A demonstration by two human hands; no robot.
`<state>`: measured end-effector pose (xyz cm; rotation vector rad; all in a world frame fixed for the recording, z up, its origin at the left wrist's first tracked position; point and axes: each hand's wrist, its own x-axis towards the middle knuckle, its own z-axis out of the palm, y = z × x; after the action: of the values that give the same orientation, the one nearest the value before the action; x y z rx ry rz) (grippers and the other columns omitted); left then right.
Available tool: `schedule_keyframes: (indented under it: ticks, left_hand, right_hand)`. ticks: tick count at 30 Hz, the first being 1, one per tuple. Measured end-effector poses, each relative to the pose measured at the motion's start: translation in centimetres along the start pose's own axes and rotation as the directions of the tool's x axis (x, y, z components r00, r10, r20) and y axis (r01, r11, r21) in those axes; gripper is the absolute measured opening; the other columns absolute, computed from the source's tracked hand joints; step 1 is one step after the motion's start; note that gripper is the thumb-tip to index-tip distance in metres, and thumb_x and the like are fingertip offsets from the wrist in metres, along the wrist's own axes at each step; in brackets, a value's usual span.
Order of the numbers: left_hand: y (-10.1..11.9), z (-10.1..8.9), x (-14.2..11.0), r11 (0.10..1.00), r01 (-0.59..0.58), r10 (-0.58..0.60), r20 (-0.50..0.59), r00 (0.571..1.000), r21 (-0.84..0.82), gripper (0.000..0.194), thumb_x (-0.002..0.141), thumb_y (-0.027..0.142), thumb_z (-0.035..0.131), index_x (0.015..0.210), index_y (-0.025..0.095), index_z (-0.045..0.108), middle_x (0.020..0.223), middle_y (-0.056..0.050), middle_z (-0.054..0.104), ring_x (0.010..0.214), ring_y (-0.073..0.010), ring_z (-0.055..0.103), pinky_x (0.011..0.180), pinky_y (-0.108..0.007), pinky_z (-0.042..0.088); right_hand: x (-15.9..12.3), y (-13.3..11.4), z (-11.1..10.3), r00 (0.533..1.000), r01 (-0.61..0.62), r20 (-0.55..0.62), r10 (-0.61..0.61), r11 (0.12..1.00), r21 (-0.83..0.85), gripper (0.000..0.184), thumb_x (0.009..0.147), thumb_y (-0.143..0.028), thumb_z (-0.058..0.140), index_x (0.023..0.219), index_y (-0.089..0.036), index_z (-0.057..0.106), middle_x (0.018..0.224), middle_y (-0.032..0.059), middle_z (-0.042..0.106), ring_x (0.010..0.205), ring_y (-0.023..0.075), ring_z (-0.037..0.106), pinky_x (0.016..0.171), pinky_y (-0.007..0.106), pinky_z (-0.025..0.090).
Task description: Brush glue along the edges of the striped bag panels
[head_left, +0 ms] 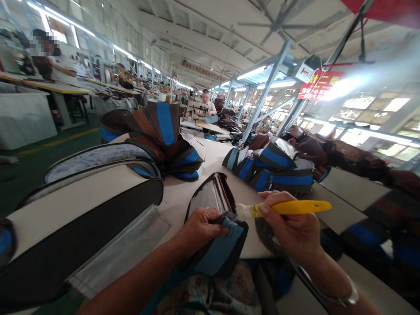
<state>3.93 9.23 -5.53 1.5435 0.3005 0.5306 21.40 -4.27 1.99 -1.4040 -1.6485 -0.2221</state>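
Observation:
My right hand (pixel 292 223) is closed around a paintbrush (pixel 298 207) with a yellow handle. Its pale bristles point left and touch or nearly touch the edge of a fabric bag piece (pixel 218 253), grey with a light-blue stripe. That piece is pinched between the thumb and fingers of my left hand (pixel 203 229), and its lower end hangs over my lap. Just behind it, a dark-edged panel with a pale lining (pixel 208 194) stands on the white table (pixel 179 197). Under my right hand sits a dark rounded object (pixel 265 234), partly hidden.
Fanned blue, grey and brown bag pieces (pixel 166 124) are heaped at the back left. Long dark-edged panels (pixel 98 227) lie along the left. More blue-striped pieces (pixel 275 170) are piled at the right, near a metal post (pixel 267 89). Other people work at tables farther off.

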Motion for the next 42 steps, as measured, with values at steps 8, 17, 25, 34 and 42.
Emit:
schedule_keyframes:
  ticks: [8,17,25,34,42]
  left_hand:
    - [-0.6,0.2,0.3,0.949,0.190,-0.178,0.070,0.982,-0.251,0.023,0.070,0.027,0.077,0.086,0.011,0.072,0.073,-0.001,0.061,0.063,-0.0116,0.054,0.057,-0.022,0.040]
    - [0.2,-1.0,0.1,0.966,0.197,-0.184,0.089,0.979,-0.168,0.027,0.076,0.032,0.072,0.095,0.013,0.069,0.079,-0.003,0.065,0.065,-0.0142,0.055,0.061,-0.026,0.043]
    - [1.1,1.3,-0.5,0.839,-0.269,0.289,0.032,0.957,0.473,0.025,0.092,0.023,0.054,0.068,0.016,0.057,0.072,0.000,0.054,0.077,-0.0156,0.050,0.072,-0.029,0.034]
    - [0.6,1.8,-0.9,0.857,-0.264,0.264,0.062,0.962,0.443,0.021,0.089,0.017,0.061,0.068,0.016,0.059,0.070,0.002,0.054,0.076,-0.0132,0.053,0.070,-0.025,0.037]
    - [-3.0,3.6,-1.0,0.396,-0.344,0.671,-0.013,0.742,0.851,0.017,0.095,0.022,0.055,0.079,0.016,0.059,0.072,-0.002,0.053,0.066,-0.0156,0.050,0.059,-0.027,0.038]
  right_hand:
    - [-0.9,-0.2,-1.3,0.989,0.097,0.123,-0.079,0.984,-0.149,0.005,0.095,-0.022,0.060,0.093,-0.025,0.059,0.082,0.0006,0.066,0.103,0.0257,0.063,0.093,0.046,0.048]
    - [-2.2,1.4,-1.9,0.989,0.103,0.118,-0.086,0.984,-0.143,0.006,0.096,-0.020,0.060,0.093,-0.025,0.061,0.086,0.0003,0.066,0.102,0.0221,0.064,0.091,0.038,0.048]
    - [-1.3,-1.6,-1.8,0.941,-0.191,-0.264,0.212,0.976,0.105,0.009,0.092,-0.029,0.069,0.085,-0.023,0.066,0.089,0.0011,0.066,0.093,0.0215,0.068,0.078,0.031,0.052]
    - [1.3,-0.8,1.0,0.952,-0.267,-0.161,0.261,0.964,-0.012,0.019,0.091,-0.035,0.065,0.078,-0.021,0.061,0.062,-0.0033,0.057,0.056,0.0146,0.055,0.053,0.026,0.042]
    - [0.3,-1.0,0.6,0.976,-0.217,-0.055,0.210,0.952,-0.216,0.023,0.092,-0.036,0.062,0.073,-0.021,0.061,0.057,-0.0033,0.057,0.053,0.0152,0.056,0.056,0.029,0.040]
